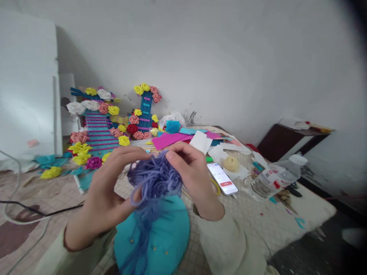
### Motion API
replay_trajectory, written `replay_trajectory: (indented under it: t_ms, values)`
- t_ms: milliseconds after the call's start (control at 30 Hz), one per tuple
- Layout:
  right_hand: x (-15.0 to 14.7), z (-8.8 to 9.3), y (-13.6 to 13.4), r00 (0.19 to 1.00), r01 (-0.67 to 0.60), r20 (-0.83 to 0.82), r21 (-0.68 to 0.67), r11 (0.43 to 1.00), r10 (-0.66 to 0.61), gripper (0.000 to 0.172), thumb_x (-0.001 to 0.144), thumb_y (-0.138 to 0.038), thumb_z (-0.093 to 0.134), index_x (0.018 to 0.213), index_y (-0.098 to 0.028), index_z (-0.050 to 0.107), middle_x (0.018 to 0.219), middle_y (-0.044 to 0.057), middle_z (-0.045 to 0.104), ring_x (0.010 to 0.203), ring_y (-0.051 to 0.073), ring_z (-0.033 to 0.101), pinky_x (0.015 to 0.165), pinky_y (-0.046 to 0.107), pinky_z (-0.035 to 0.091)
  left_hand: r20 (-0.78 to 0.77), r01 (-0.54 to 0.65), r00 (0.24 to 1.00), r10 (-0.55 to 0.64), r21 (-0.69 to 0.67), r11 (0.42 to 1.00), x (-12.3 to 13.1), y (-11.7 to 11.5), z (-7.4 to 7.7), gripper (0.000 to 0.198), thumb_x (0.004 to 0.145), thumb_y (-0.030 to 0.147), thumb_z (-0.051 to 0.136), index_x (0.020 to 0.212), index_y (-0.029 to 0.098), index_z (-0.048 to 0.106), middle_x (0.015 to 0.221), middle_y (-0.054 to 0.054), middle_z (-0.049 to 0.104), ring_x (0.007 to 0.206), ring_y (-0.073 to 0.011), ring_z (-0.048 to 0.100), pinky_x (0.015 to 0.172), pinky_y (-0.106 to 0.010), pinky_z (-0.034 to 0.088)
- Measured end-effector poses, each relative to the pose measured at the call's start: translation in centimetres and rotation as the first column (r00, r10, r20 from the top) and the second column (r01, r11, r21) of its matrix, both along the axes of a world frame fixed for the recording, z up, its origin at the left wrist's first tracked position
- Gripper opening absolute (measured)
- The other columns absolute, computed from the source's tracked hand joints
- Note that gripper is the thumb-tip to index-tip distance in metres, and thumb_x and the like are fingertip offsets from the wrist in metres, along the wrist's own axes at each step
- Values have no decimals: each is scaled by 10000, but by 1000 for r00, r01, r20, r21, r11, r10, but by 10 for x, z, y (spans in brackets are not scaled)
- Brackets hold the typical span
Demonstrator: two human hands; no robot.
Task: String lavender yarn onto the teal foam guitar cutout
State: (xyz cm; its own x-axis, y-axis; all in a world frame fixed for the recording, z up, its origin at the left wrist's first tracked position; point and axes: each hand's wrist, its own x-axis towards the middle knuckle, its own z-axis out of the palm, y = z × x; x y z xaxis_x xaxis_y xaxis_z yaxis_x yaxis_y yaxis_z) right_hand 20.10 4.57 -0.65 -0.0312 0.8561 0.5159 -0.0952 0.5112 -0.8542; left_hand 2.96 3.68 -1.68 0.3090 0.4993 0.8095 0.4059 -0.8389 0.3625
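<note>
Both my hands hold a bundle of purple yarn (155, 181) in front of me. My left hand (110, 187) grips it from the left, with thumb and fingers closed on the strands. My right hand (193, 173) pinches the top of the bundle with its fingertips. Loose ends of the yarn hang down over a turquoise felt piece (169, 236) that has small studs on it and lies below my hands.
A phone (222, 178) with a lit screen lies on the tiled table (258, 217), by a lying plastic bottle (273, 177). Pink, blue and white paper sheets (172, 138) are strewn behind. Blue stick structures with paper flowers (99, 126) stand at the back left. A cable (34, 210) runs at left.
</note>
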Motion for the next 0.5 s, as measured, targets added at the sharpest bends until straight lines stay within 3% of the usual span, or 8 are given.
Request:
replay_trajectory:
  t_ms: [67, 167, 333, 433, 500]
  values:
    - [-4, 0, -2, 996, -75, 48, -1, 997, 75, 99, 760, -268, 567, 708, -185, 558, 665, -26, 520, 603, 92, 467, 566, 211, 406, -54, -12, 998, 11, -7, 1000, 2, 1, -1, 391, 719, 170, 552, 1099, 252, 504, 988, -56, 573, 924, -227, 540, 779, -376, 449]
    - [-7, -1, -2, 990, -137, 37, -43, 990, 139, 131, 781, -282, 545, 696, -183, 532, 639, -35, 470, 569, 81, 424, 521, 194, 372, -98, -3, 995, 1, -17, 1000, 3, 4, -1, 250, 731, 102, 524, 934, 249, 518, 833, -11, 573, 777, -175, 541, 663, -313, 445]
    - [-1, -1, 1, 961, -261, -154, -209, 943, 231, 196, 795, -367, 551, 713, -190, 529, 632, -39, 445, 561, 82, 427, 513, 192, 369, -224, 7, 975, -9, -10, 1000, -3, 5, 4, 159, 726, 81, 538, 758, 230, 493, 705, 13, 529, 701, -169, 490, 651, -325, 406]
    - [4, 2, 1, 927, -342, -243, -233, 911, 286, 223, 789, -365, 569, 673, -184, 513, 628, -41, 441, 557, 77, 416, 518, 192, 364, -195, -27, 981, 27, 0, 1000, -4, 5, 6, 110, 752, 149, 550, 752, 234, 481, 686, 19, 514, 666, -169, 484, 644, -326, 398]
    - [4, 4, -2, 928, -348, -214, -209, 914, 305, 205, 786, -343, 583, 680, -179, 524, 622, -45, 433, 544, 69, 391, 502, 187, 337, -139, -24, 990, 22, -11, 1000, -2, 5, 5, 111, 755, 203, 553, 848, 235, 503, 791, -10, 554, 746, -192, 523, 679, -336, 417]
